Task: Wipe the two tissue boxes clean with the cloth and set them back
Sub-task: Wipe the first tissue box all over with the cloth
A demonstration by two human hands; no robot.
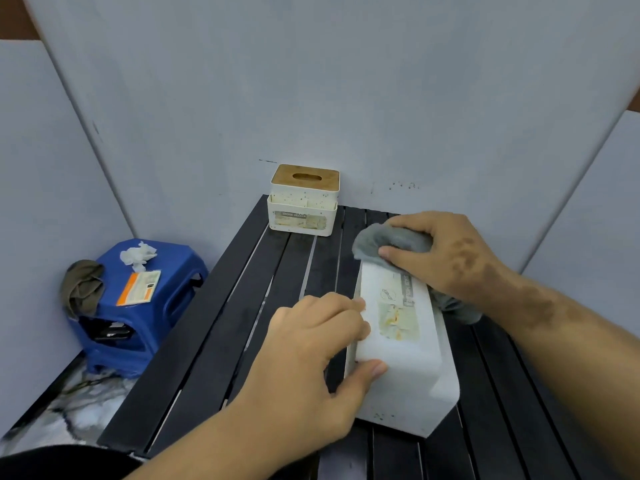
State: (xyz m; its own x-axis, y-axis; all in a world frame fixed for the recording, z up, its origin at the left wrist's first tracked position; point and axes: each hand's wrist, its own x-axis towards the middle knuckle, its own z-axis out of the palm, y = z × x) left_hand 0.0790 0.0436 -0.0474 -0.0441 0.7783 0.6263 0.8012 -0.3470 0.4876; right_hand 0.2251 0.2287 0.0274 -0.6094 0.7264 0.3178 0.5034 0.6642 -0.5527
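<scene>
A white tissue box (401,344) lies on its side on the black slatted table (221,341), its labelled face turned up. My left hand (311,344) grips its near left edge, thumb on the near corner and fingers on the top face. My right hand (446,254) holds a grey cloth (391,239) bunched against the box's far end, with part of the cloth hanging out past the box's right side. A second white tissue box (303,209) with a wooden lid stands upright at the table's far edge.
Left of the table a blue plastic stool (169,292) carries a crumpled tissue (136,254), an orange and white packet (138,287) and a brown rag (83,285). Grey walls close in behind and on both sides. Marble-patterned floor shows at lower left.
</scene>
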